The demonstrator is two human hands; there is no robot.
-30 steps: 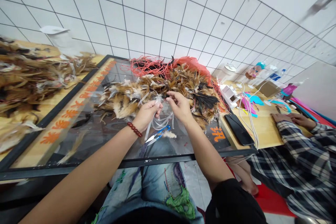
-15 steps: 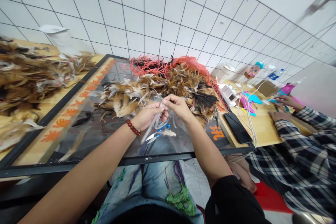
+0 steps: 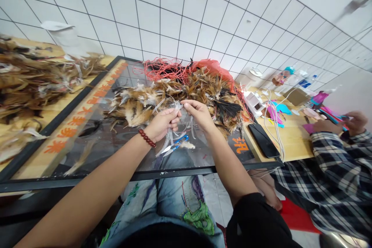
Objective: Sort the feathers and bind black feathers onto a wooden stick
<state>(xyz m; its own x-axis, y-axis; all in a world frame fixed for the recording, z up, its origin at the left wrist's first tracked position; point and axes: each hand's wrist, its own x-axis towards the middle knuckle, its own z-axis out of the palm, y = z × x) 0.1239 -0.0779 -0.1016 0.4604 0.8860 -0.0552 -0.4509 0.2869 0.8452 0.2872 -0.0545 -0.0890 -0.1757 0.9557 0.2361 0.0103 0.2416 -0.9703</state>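
My left hand (image 3: 162, 124), with a red bead bracelet at the wrist, is closed around thin translucent white strips (image 3: 169, 138) whose ends hang below it. Close beside it, my right hand (image 3: 200, 115) pinches the upper part of the strips between thumb and forefinger; another strand dangles under that hand. Blue-handled thread snips (image 3: 173, 148) lie on the glass-like panel just below, next to a small pale feather (image 3: 187, 145). Behind both hands spreads a pile of brown, white and black feathers (image 3: 136, 108).
Red cords (image 3: 165, 69) and a red plastic bag (image 3: 213, 68) lie behind the feathers. More feathers (image 3: 37, 81) cover the left table. A phone (image 3: 263, 140), white cables (image 3: 277, 131) and a white device (image 3: 253, 103) sit at right, where a person in a plaid sleeve (image 3: 329, 155) handles colourful pieces.
My hands have moved slightly apart, and the strips between them now show above my left hand. At right, the other person's hands have shifted and hold colourful pieces.
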